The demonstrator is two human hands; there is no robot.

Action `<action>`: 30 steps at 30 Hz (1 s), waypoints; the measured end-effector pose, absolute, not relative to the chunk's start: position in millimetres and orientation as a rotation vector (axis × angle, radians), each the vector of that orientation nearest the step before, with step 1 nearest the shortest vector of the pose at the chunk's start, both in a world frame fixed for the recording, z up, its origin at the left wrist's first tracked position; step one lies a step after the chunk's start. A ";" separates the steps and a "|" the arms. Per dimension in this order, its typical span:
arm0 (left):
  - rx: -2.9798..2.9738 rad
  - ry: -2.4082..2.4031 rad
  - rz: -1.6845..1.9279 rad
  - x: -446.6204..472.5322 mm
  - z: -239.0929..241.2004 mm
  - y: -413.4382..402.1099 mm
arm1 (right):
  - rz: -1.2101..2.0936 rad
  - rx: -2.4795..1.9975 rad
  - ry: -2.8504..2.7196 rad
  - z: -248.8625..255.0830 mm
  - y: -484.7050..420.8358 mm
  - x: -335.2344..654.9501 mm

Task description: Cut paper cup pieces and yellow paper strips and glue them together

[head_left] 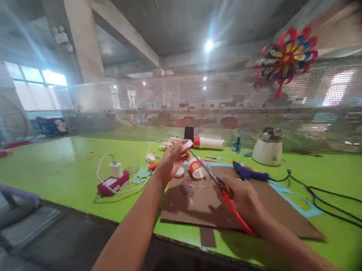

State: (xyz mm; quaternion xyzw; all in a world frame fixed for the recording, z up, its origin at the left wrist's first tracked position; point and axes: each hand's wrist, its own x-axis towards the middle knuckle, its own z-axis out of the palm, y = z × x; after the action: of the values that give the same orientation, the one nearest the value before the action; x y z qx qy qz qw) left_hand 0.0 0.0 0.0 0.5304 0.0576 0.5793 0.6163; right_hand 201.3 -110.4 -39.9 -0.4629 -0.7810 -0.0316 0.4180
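Note:
My left hand (172, 162) pinches a small white piece with a red edge (187, 145), perhaps part of a paper cup, above the table. My right hand (245, 195) grips scissors (235, 212) with red handles. Their long blades point up and left, with the tips close to the white piece; whether they touch it I cannot tell. Beneath the blades, a white and red paper cup (196, 168) lies on a brown cardboard sheet (185, 208). A small white round piece (179, 172) lies beside my left wrist.
A blue glue gun (251, 173) with a black cable (332, 198) lies right of my right hand. A magenta power strip (113, 185) with a white charger (116, 170) sits left. Behind are a white tube of cups (211, 143) and a white container (267, 150).

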 end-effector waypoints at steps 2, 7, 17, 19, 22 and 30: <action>1.219 0.148 1.346 0.7 -0.1 0.7 | -0.082 -1.159 -1.961 -38.3 -110.3 201.9; 1.207 0.154 1.357 2.3 -1.3 1.7 | -0.080 -1.183 -1.965 -38.1 -108.3 203.6; 1.200 0.127 1.350 2.9 -1.4 2.3 | -0.053 -1.208 -1.981 -40.1 -108.2 204.4; 1.195 0.133 1.347 2.9 -0.7 1.5 | -0.052 -1.213 -1.979 -39.8 -108.4 204.5; 1.178 0.151 1.341 3.1 -0.1 0.8 | -0.049 -1.213 -1.985 -39.5 -108.2 204.4; 1.159 0.172 1.342 4.7 1.4 -1.0 | -0.018 -1.222 -1.984 -38.2 -110.2 203.4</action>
State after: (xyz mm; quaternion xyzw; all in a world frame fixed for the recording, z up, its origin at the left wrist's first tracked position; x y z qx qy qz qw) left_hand 4.7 -1.0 1.4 0.5059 0.0753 0.5857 0.6288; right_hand 203.4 -110.2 -38.2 -0.4818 -0.7824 -0.0072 0.3946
